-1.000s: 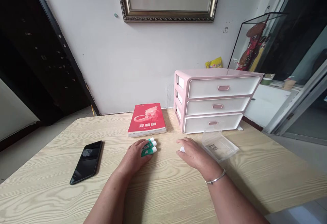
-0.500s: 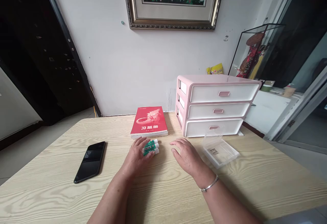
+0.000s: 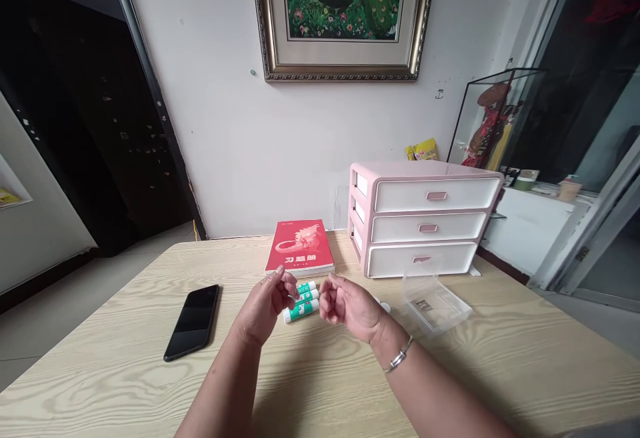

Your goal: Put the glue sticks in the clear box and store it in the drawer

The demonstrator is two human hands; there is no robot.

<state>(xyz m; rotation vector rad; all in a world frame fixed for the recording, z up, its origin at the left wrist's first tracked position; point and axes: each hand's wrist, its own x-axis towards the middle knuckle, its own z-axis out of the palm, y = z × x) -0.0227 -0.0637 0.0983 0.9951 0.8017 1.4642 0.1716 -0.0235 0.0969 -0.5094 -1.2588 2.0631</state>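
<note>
My left hand (image 3: 270,301) is raised just left of the glue sticks, its fingers curled in loosely and no held object visible. Opposite it, my right hand (image 3: 350,308) is also curled, the fingers folded toward the palm with nothing showing in them. Between and behind the hands, three green-and-white glue sticks (image 3: 301,310) lie side by side on the table; my left fingers partly cover them. Small white pieces (image 3: 385,307) show behind my right wrist, mostly hidden. A clear plastic box (image 3: 440,308) with its lid up rests to the right of that hand.
A red book (image 3: 301,246) lies behind the glue sticks. The pink-and-white drawer unit (image 3: 425,228) stands at the back right, with a yellow packet (image 3: 425,149) behind its top. On the left lies a black phone (image 3: 193,323) on the wooden table (image 3: 125,351).
My left hand has come off the glue sticks and lifted. Both hands have turned and curled their fingers, drawing closer together. White pieces now show behind my right hand. The view has tilted up.
</note>
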